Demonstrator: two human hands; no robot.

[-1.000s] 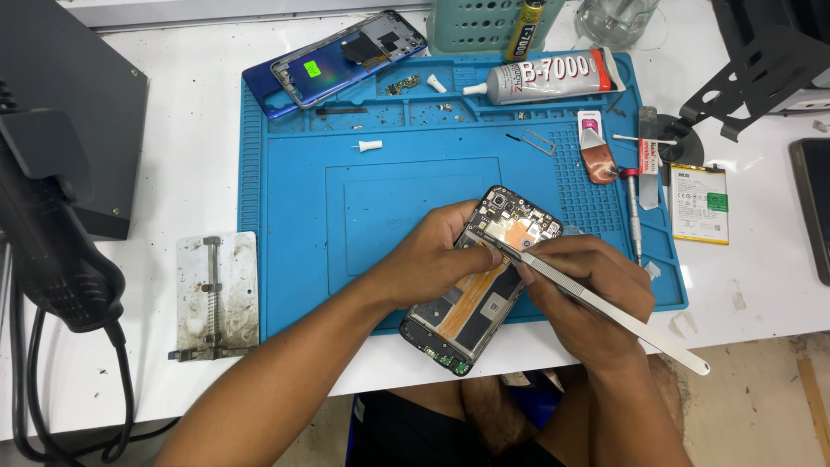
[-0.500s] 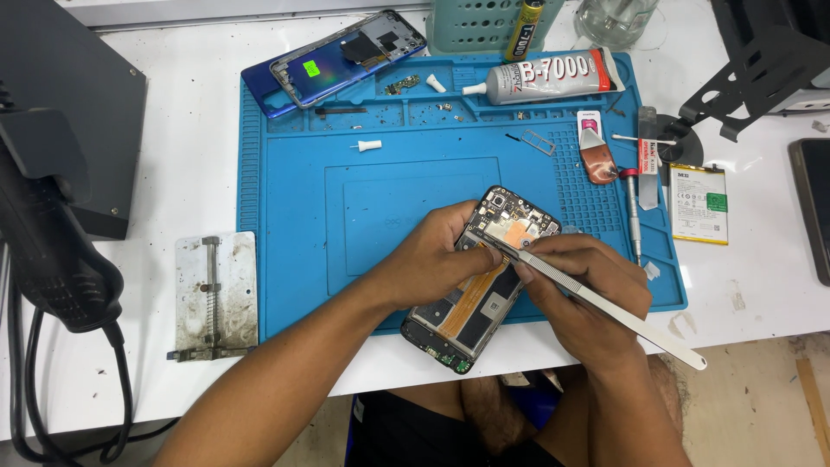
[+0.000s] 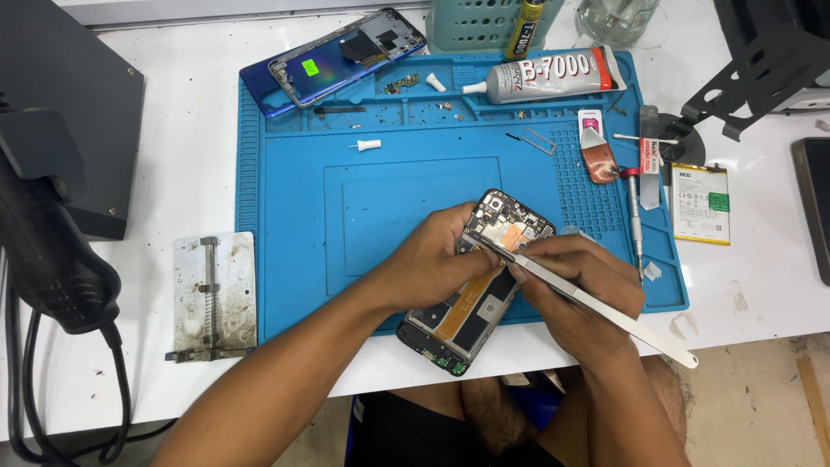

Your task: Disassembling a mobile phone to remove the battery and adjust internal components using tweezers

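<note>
The left hand (image 3: 430, 264) is being kept curled around the opened phone (image 3: 475, 281), fingers closed on its upper left edge and steadying it. The right hand (image 3: 575, 290) is being closed in a pinch on metal tweezers (image 3: 596, 307), whose tips are being pressed to the upper part of the phone's interior, near a copper-coloured patch; the long handle end is being pointed away toward the lower right, past the wrist.

The phone is being held tilted across the near edge of a blue work mat (image 3: 372, 199), its lower end hanging over the front of the white bench (image 3: 190, 173). On the mat's far edge a blue phone back cover (image 3: 346, 56) and a tube of adhesive (image 3: 545, 76) are lying; a screwdriver (image 3: 635, 220) is lying along the mat's right side, and a flat battery (image 3: 700, 203) is resting just beyond it on the bench. A metal clamp plate (image 3: 212, 294) is lying left of the mat, with a dark tool and cable (image 3: 52, 259) further left. A green basket (image 3: 480, 22) is standing at the far edge.

The phone is being shown with its back removed: dark frame, exposed boards, an orange flex strip running down the middle, and a camera cluster at the top.
</note>
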